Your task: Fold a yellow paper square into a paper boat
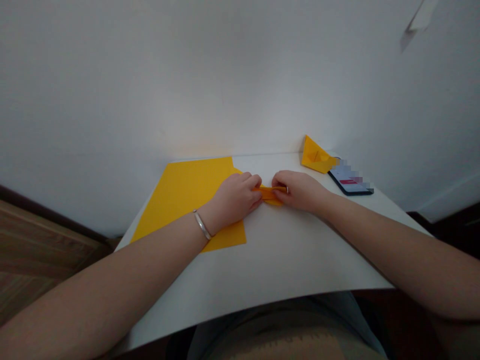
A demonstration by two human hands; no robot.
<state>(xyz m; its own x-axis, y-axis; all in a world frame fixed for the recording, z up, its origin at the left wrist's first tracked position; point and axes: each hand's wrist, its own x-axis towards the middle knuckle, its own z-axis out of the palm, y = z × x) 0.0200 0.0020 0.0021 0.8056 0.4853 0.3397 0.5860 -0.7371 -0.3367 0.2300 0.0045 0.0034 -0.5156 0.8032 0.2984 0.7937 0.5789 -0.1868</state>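
Observation:
Between my two hands is a small piece of folded yellow-orange paper (pixel 268 193), held over the white table. My left hand (pixel 240 196) pinches its left end, with the wrist and a silver bangle above a large yellow sheet (pixel 180 195). The fingers of my right hand (pixel 294 190) are closed on the right end, and a ring shows on one finger. Most of the folds are hidden behind the fingers. A finished-looking yellow paper boat (pixel 316 157) stands at the back right, apart from both hands.
A phone (pixel 350 179) with its screen lit lies right of the paper boat. The white table (pixel 285 260) meets the wall (pixel 240 90) at the back, and its front edge is near my body. Wooden panelling (pixel 41 255) is at the lower left.

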